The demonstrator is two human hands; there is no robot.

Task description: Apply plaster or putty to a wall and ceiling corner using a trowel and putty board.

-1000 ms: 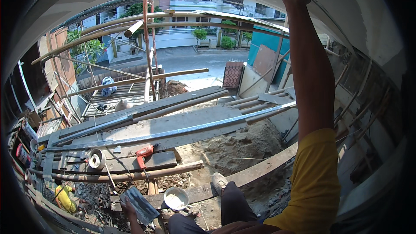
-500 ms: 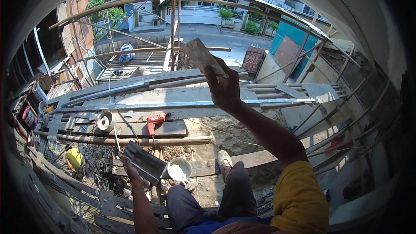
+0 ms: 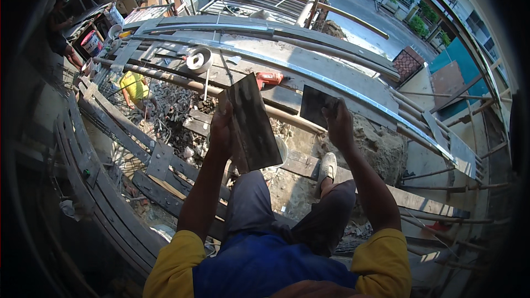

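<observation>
My left hand [image 3: 221, 124] is closed on the near edge of a dark rectangular board [image 3: 255, 127], held tilted in front of my left knee. A pale bucket [image 3: 282, 152] is partly hidden behind that board. Further right, my right hand [image 3: 339, 121] grips a plastering trowel [image 3: 316, 106], its dark flat blade pointing left, apart from the board. A red power drill [image 3: 269, 79] lies on the planks beyond the board.
Planks, bamboo poles and a long metal strip [image 3: 353, 95] cross ahead of me. A white round container [image 3: 199, 60] stands left of the drill. Below left, a person in yellow [image 3: 134, 87] is among rubble; another person [image 3: 58, 28] is at far left. Sand [image 3: 372, 143] lies right.
My right hand has come down from its raised position with the trowel. My left hand has lifted the board up and to the right. The view has turned left.
</observation>
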